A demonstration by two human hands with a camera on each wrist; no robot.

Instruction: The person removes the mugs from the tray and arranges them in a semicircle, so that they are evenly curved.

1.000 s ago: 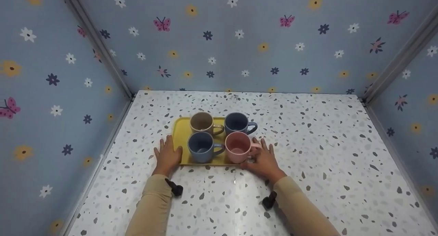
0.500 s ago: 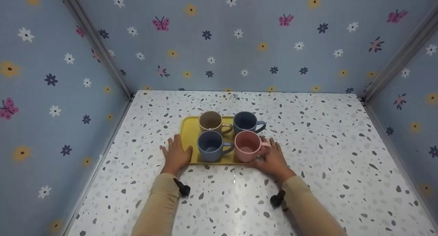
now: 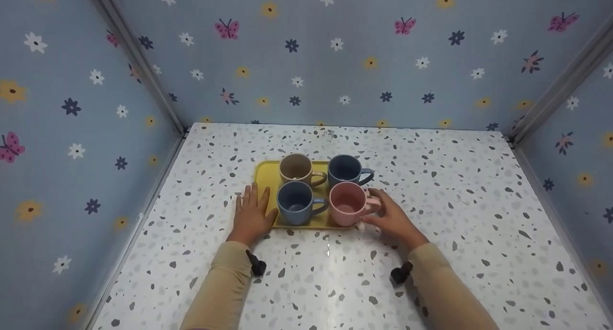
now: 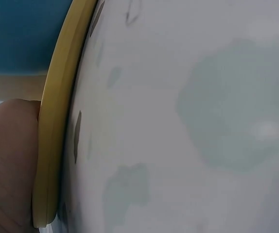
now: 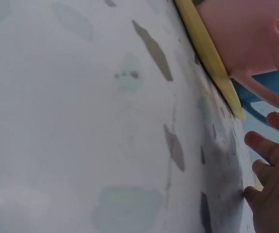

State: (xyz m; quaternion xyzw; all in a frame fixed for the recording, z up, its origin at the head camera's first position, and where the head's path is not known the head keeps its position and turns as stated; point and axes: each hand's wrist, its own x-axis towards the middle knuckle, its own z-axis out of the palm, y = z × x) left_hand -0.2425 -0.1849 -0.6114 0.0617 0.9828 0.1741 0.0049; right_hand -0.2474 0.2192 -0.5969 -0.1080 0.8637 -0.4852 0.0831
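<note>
A yellow rectangular tray (image 3: pixel 266 175) lies on the table with mugs standing upright on it. At its back are a tan mug (image 3: pixel 289 175) and a dark blue mug (image 3: pixel 341 176); in front are a lighter blue mug (image 3: pixel 293 214) and a pink mug (image 3: pixel 346 217). All handles point right. My left hand (image 3: pixel 252 219) rests with straight fingers at the tray's left edge, its thumb over the rim. Beside the pink mug's handle, my right hand (image 3: pixel 396 220) has spread, loosely bent fingers holding nothing. The right wrist view shows its fingers (image 5: pixel 268 148) apart from the tray rim (image 5: pixel 211 56).
The white speckled table (image 3: pixel 450 186) extends around the tray. Blue flower-patterned panels (image 3: pixel 306 57) close off the back and both sides, joined by grey corner posts (image 3: pixel 139 57). Black camera mounts (image 3: pixel 258 267) sit on both wrists.
The tray with its mugs slid right between the two hands, then stopped. Since then the right hand has drawn off the tray's edge to the right, and the left fingers have come over the left rim.
</note>
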